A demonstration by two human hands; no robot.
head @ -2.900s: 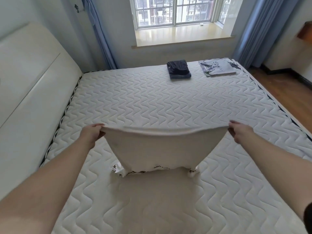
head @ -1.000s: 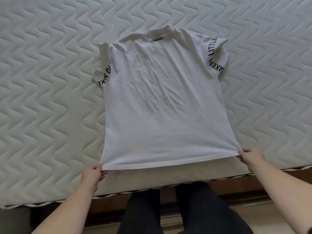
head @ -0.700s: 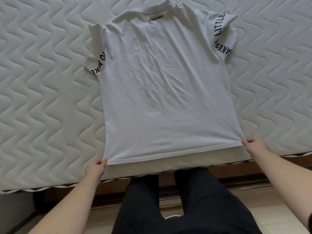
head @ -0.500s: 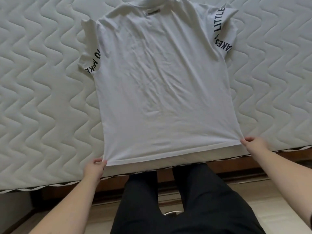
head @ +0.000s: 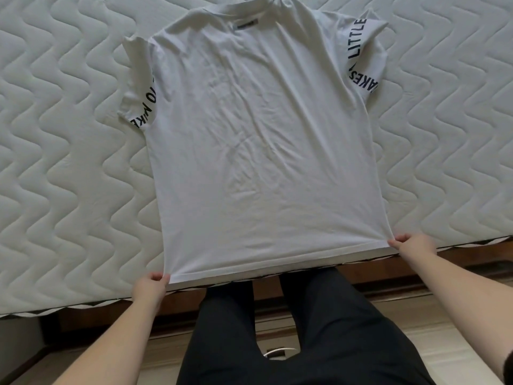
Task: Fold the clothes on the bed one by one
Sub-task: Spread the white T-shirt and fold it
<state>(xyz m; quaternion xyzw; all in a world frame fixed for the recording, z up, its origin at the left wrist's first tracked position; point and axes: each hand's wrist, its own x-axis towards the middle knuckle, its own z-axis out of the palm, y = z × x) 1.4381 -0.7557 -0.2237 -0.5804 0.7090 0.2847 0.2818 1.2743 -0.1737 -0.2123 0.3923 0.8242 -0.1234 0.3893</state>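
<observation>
A white T-shirt (head: 258, 145) with black lettering on both sleeves lies spread flat on the quilted mattress (head: 63, 168), collar at the far end and hem at the near edge. My left hand (head: 150, 287) pinches the hem's left corner. My right hand (head: 413, 244) pinches the hem's right corner. The hem is pulled taut between them, right at the bed's front edge.
The mattress edge with its dark patterned trim (head: 83, 305) runs along the front. Below it are the brown bed frame (head: 472, 262) and my legs in black trousers (head: 299, 343) on a pale floor.
The shirt was held up over the bed; now it lies flat. Over the last second both hands have drawn the hem a little closer to the bed's near edge.
</observation>
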